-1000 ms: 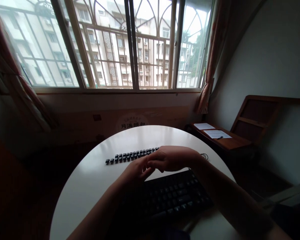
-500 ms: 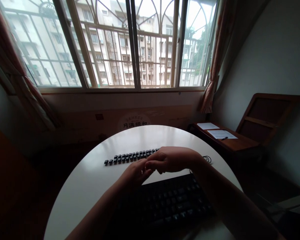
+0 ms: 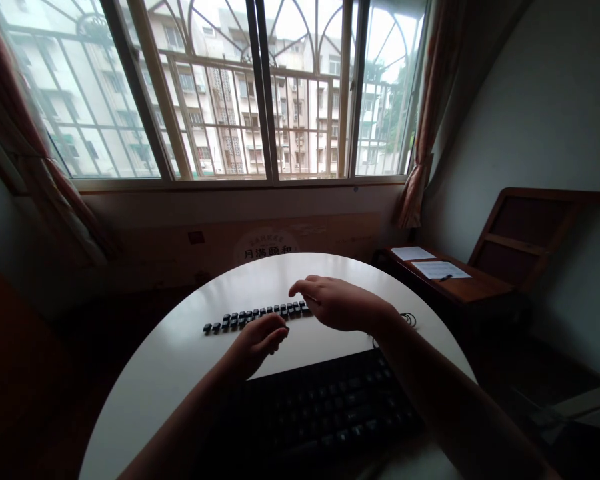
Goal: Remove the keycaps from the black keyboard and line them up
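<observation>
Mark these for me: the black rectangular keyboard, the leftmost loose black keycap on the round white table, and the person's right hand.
Black rectangular keyboard (image 3: pixel 327 408): head view, middle of its top face.
Leftmost loose black keycap (image 3: pixel 207 329): head view, its visible middle.
Right hand (image 3: pixel 347 303): head view, back of the hand.

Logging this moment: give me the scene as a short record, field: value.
left hand: curled, in front of the keycaps; perhaps pinching something small and dark
right hand: by the keycaps' right end; hold unclear
keycaps: black, in rows
support: white round table
keyboard: black, nearer the wearer than the keycaps, shadowed
right side: papers and a pen on a wooden surface
</observation>
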`<state>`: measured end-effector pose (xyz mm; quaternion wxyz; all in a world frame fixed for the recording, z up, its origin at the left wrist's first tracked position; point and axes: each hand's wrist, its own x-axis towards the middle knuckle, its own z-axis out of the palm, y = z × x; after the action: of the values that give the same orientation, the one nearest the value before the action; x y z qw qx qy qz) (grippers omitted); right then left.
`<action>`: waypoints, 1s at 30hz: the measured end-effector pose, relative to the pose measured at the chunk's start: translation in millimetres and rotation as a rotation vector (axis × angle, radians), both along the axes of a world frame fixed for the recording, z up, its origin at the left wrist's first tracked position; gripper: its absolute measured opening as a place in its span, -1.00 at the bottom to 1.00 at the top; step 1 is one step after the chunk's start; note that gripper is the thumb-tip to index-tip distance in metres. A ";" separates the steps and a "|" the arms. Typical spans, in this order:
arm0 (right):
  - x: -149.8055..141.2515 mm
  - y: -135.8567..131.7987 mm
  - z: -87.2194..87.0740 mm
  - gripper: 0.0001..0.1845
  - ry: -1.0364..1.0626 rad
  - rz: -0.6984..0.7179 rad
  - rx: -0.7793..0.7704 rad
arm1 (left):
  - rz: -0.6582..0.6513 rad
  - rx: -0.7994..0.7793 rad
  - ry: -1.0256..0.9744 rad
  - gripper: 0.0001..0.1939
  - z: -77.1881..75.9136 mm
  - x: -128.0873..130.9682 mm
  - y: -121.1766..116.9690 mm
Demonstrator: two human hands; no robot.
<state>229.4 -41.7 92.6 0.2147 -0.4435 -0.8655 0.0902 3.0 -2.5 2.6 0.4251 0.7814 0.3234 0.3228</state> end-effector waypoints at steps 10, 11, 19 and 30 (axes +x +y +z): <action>-9.2 5.4 -3.5 -0.76 0.016 0.263 -0.022 | -0.042 -0.009 -0.078 -0.56 4.8 2.6 -3.3; -9.6 5.5 -3.9 -0.78 0.017 0.303 -0.037 | -0.048 -0.020 -0.096 -0.55 5.0 2.2 -2.9; -16.7 8.1 -9.0 -0.89 0.012 0.370 -0.031 | -0.044 -0.026 -0.074 -0.46 7.9 1.4 -3.8; 47.2 76.4 -48.1 -0.80 -0.032 -0.242 -0.115 | -0.155 0.087 0.519 -0.49 -0.9 3.8 -5.6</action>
<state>276.5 34.7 44.5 0.1842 -0.5577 -0.8023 0.1062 6.7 -8.1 1.7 0.3176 0.8778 0.3465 0.0918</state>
